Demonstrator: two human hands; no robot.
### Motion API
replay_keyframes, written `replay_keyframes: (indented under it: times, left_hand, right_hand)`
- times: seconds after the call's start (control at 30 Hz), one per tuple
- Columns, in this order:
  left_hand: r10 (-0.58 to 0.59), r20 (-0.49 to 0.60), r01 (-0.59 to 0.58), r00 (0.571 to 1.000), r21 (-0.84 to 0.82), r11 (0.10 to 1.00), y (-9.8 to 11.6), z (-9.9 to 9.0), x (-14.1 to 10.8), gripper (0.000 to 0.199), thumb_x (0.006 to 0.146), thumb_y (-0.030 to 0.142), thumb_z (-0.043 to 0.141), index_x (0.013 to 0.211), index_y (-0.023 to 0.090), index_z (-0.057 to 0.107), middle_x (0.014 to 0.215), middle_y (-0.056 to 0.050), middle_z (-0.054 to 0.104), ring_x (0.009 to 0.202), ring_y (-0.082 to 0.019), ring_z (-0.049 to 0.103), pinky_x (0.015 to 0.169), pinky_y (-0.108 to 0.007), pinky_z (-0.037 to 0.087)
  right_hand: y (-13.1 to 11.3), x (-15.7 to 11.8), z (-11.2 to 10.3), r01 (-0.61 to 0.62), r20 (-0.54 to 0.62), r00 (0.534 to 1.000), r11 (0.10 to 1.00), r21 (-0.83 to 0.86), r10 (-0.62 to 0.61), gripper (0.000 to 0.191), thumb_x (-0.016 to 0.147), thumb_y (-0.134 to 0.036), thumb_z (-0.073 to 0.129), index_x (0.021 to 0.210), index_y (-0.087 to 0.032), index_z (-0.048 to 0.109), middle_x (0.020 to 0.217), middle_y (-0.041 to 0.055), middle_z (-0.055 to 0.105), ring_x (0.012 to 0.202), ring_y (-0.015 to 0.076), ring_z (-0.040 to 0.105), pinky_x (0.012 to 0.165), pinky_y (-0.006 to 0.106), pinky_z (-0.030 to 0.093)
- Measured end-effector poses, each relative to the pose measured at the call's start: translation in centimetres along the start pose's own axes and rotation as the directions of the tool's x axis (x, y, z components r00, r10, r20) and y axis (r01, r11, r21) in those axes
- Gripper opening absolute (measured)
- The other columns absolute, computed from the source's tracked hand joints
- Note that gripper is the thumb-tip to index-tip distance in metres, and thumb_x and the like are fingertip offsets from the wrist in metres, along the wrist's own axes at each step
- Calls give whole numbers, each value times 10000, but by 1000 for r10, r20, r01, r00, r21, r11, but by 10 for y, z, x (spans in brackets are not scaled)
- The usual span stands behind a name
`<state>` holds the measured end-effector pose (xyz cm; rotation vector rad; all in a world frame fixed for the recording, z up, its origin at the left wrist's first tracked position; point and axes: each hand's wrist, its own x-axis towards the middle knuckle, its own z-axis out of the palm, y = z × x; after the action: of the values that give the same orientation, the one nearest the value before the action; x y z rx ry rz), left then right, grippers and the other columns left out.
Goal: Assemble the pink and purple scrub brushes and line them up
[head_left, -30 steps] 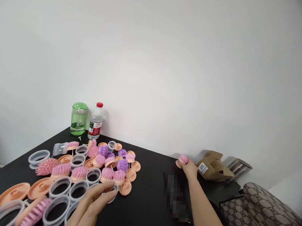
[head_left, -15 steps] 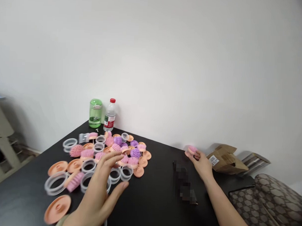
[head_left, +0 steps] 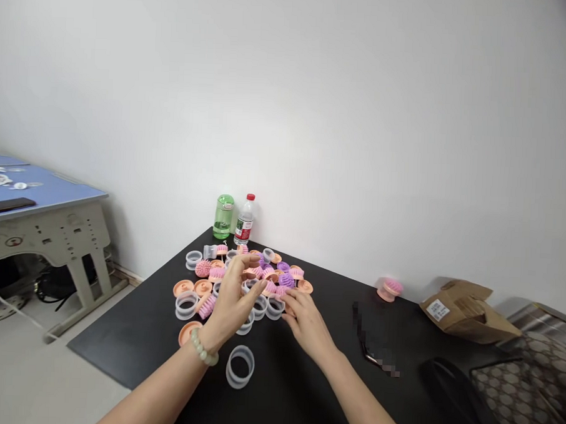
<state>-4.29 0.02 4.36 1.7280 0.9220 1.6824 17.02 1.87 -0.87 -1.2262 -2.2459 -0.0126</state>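
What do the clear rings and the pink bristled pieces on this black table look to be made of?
The clear rings look like glossy translucent plastic or silicone, as the table shows through their walls. The pink bristled pieces look like matte soft silicone or rubber, given their thick blunt bristles, though the view is too distant to confirm.

Brush parts on the table

Translucent, glossy plastic rings sit beside matt peach plastic discs and a rough brown cardboard carton.
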Motion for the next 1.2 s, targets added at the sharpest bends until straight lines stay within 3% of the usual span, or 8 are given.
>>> replay_keyframes:
  times: [0.2, 0.37, 0.57, 0.67, 0.83, 0.97, 1.1, 1.2]
  left_hand:
    - [37, 89, -48, 995, 124, 991, 15, -31, -24, 284, 930, 249, 592, 1205, 260, 523, 1241, -89, 553, 1178, -249, 533, 927, -388, 493]
    - [-15, 170, -29, 985, 256, 966, 21, -46, -48, 231, 918, 232, 591, 1147, 249, 564, 1181, -83, 604, 1097, -251, 570, 876, -377, 503]
    - [-144, 373, 16, 917, 327, 945, 21, -23, -56, 418, 790, 296, 769, 1157, 230, 582, 1136, -79, 633, 1029, -261, 600, 861, -372, 496]
    - [-195, 430, 41, 882, 342, 939, 19, -5, -48, 435, 692, 324, 848, 1033, 208, 604, 964, -38, 661, 860, -230, 612, 753, -333, 482]
    - [-125, 271, 65, 955, 219, 974, 9, 15, -8, 258, 777, 113, 663, 996, 205, 562, 939, -23, 653, 871, -198, 620, 767, -313, 481]
    - [-104, 157, 66, 982, 231, 971, -11, 26, 14, 234, 829, 43, 483, 995, 196, 545, 855, -24, 626, 803, -185, 620, 745, -323, 494]
    - [-84, 219, 21, 972, 274, 962, -25, 31, 5, 251, 787, 32, 552, 971, 197, 594, 980, -66, 650, 951, -236, 613, 853, -391, 485]
    - [-41, 410, -95, 911, 306, 947, -24, 35, -10, 258, 755, 102, 707, 984, 214, 662, 1039, -68, 666, 1003, -266, 603, 891, -405, 479]
  right_hand:
    - [8, 4, 24, -11, -17, 1000, 1000, 26, 11, 232, 748, -35, 680, 889, -214, 722, 1088, 121, 636, 1041, 321, 591, 873, 500, 562]
    - [2, -13, 11, -29, -51, 998, 996, 81, 33, 145, 831, -113, 605, 761, -216, 678, 1099, 117, 642, 1043, 297, 611, 879, 472, 558]
    - [-47, -34, -25, -97, -31, 993, 941, 323, 113, 173, 862, -279, 638, 694, -243, 656, 1136, 72, 666, 1023, 259, 669, 834, 348, 564]
    - [-59, -35, -34, -112, -37, 989, 898, 425, 140, 145, 833, -294, 676, 697, -246, 673, 1087, 61, 693, 969, 248, 687, 800, 322, 562]
    - [-12, -8, -27, -243, -123, 934, 850, 468, 335, 261, 869, -438, 582, 872, -216, 719, 1047, 98, 726, 844, 239, 723, 650, 305, 588]
    - [26, 17, -2, -310, -156, 908, 873, 376, 389, 187, 805, -355, 606, 852, -196, 692, 826, 59, 738, 689, 233, 720, 588, 324, 580]
    - [34, 25, 18, -297, -181, 922, 924, 239, 343, 155, 734, -193, 613, 862, -211, 699, 912, 69, 726, 824, 259, 697, 776, 402, 569]
    - [35, 23, 26, -275, -198, 932, 949, 153, 302, 253, 750, -159, 616, 981, -214, 704, 1033, 115, 697, 1075, 329, 618, 906, 469, 520]
